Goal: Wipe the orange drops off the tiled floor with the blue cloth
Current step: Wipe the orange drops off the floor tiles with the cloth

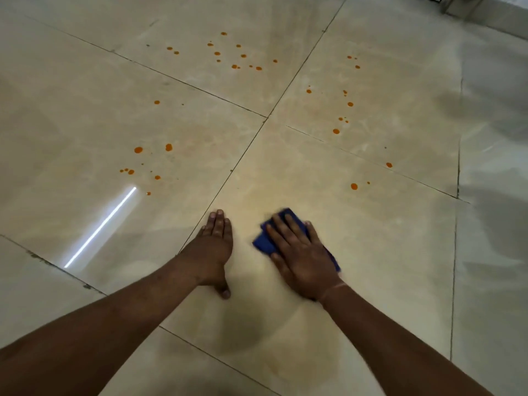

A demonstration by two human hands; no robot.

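Note:
My right hand [300, 252] lies flat on a folded blue cloth [264, 241], pressing it onto a beige floor tile [371, 252]. The cloth shows at the fingertips and along the hand's edges. My left hand [215, 247] rests palm down on the same tile, just left of the cloth, fingers together and holding nothing. Orange drops [354, 186] dot the floor beyond my hands: one pair up and to the right, a cluster [143, 164] to the upper left, and several more [237, 57] farther away. A faint smear surrounds the cloth.
Dark grout lines [245, 155] cross the glossy tiles. A bright strip of reflected light [100, 228] lies on the left tile. A metal object [460, 4] stands at the top right corner. Grey shadows fall along the right side.

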